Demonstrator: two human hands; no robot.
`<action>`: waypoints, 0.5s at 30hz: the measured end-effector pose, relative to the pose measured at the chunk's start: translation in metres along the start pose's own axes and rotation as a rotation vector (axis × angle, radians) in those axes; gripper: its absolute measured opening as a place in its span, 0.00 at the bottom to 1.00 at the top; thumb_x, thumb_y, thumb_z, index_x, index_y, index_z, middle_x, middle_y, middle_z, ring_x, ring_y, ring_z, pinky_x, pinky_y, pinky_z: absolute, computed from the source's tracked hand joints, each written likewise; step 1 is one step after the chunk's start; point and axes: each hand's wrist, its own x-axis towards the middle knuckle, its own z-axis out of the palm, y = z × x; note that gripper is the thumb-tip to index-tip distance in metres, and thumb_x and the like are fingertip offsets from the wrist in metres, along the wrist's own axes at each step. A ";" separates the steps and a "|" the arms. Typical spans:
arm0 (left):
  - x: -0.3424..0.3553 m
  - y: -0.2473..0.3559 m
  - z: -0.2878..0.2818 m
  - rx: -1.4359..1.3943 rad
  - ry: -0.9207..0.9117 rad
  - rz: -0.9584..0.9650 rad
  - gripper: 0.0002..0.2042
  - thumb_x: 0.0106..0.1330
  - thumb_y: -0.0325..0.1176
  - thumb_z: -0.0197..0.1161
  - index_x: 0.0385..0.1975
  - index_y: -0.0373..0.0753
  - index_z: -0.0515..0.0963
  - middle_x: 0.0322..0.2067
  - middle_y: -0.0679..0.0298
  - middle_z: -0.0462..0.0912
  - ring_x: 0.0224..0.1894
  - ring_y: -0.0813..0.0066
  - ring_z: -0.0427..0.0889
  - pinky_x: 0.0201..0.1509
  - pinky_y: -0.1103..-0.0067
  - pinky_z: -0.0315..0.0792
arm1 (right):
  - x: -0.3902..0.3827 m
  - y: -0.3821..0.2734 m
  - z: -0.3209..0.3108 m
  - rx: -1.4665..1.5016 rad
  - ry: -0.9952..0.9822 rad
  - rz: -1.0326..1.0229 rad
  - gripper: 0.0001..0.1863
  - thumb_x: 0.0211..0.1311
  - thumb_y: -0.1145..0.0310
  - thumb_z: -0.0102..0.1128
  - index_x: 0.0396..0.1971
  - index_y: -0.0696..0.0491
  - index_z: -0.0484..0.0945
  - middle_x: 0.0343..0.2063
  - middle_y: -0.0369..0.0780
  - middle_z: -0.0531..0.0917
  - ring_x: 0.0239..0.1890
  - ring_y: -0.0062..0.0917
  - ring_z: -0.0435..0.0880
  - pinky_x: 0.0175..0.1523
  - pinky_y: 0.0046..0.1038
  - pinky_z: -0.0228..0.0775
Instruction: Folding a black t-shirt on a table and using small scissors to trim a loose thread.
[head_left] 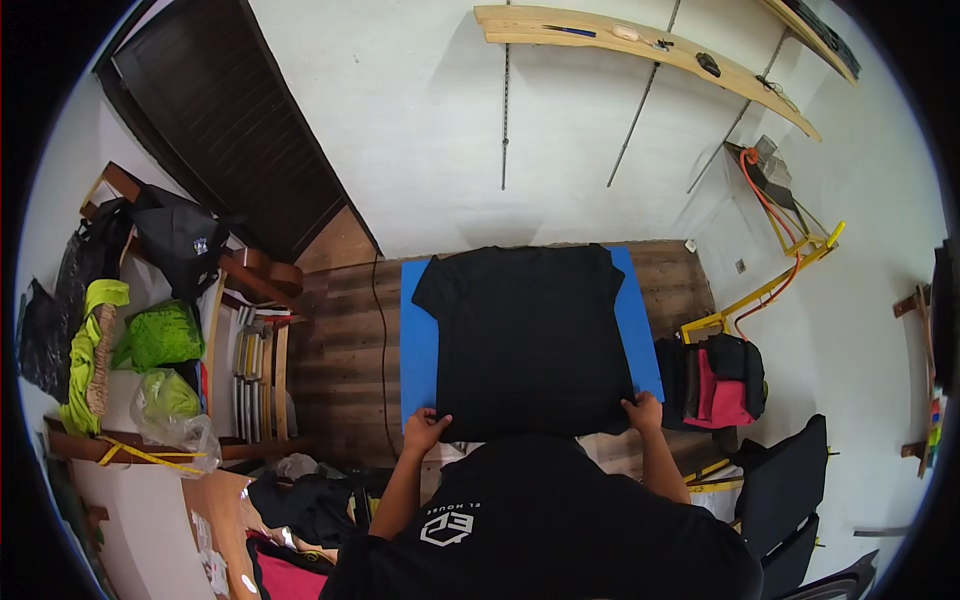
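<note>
A black T-shirt [530, 340] lies spread flat on a blue board [415, 350] in front of me, its short sleeves at the far end. My left hand [428, 428] grips the shirt's near left corner between thumb and fingers. At the near right corner, my right hand [640, 410] also holds the cloth with closed fingers. My own black-clad torso fills the bottom middle, below the board.
Left are a dark door [210, 120] and a wooden rack [245, 260] of bags and flat frames. A cable [378, 330] crosses the floor. Right are folded garments [710, 380], yellow metal equipment [760, 280] and black fabric panels [780, 480]. A wooden shelf [620, 40] hangs ahead.
</note>
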 end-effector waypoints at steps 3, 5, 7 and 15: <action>0.005 0.013 0.008 -0.058 -0.064 -0.075 0.31 0.60 0.61 0.78 0.46 0.35 0.88 0.35 0.57 0.91 0.39 0.60 0.90 0.47 0.67 0.82 | -0.006 0.006 -0.016 -0.093 -0.085 0.111 0.33 0.56 0.37 0.76 0.45 0.54 0.88 0.41 0.50 0.91 0.48 0.47 0.91 0.54 0.46 0.82; -0.008 0.007 0.006 -0.022 -0.060 -0.074 0.31 0.61 0.61 0.77 0.42 0.32 0.88 0.34 0.55 0.91 0.39 0.62 0.90 0.47 0.68 0.82 | -0.033 0.014 -0.024 -0.128 -0.134 0.118 0.32 0.57 0.36 0.74 0.39 0.55 0.89 0.38 0.51 0.91 0.47 0.48 0.91 0.53 0.46 0.82; 0.056 0.018 -0.019 -0.072 -0.016 -0.046 0.32 0.62 0.61 0.77 0.42 0.31 0.88 0.34 0.54 0.91 0.39 0.62 0.90 0.47 0.68 0.81 | 0.002 -0.027 0.007 -0.023 -0.109 0.103 0.33 0.56 0.35 0.75 0.34 0.56 0.89 0.34 0.50 0.91 0.43 0.47 0.91 0.50 0.46 0.82; 0.144 0.088 0.009 -0.246 0.075 -0.143 0.31 0.64 0.58 0.77 0.44 0.29 0.88 0.37 0.55 0.90 0.40 0.67 0.87 0.47 0.69 0.79 | 0.132 -0.066 0.021 0.122 -0.126 -0.066 0.35 0.56 0.33 0.74 0.28 0.58 0.87 0.30 0.51 0.90 0.38 0.47 0.91 0.45 0.45 0.81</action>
